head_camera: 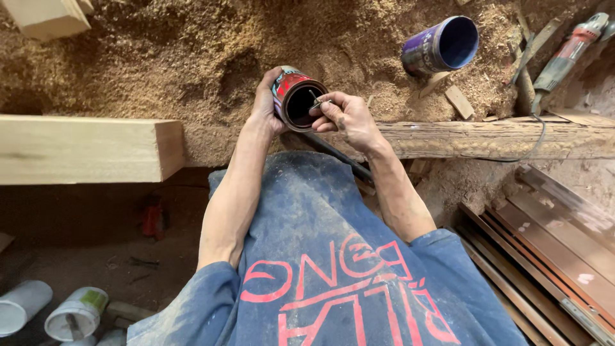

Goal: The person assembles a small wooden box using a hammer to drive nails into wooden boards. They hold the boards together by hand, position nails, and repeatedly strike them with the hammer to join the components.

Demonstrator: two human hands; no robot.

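My left hand [264,102] grips a red and black tin can [296,97] tilted so its dark open mouth faces me. At the can's rim, my right hand [346,117] pinches a small thin metal piece, perhaps a screw or nail [318,100], between thumb and fingers. Both hands are over a bed of sawdust [192,57], just above a rough wooden beam [487,139]. My blue shirt fills the lower middle of the view.
A purple can [441,46] lies on its side in the sawdust at upper right. An angle grinder [567,56] with its cord lies far right. A pale timber block [83,150] juts in from the left. Dark boards [551,250] lie at right, white containers [77,314] at lower left.
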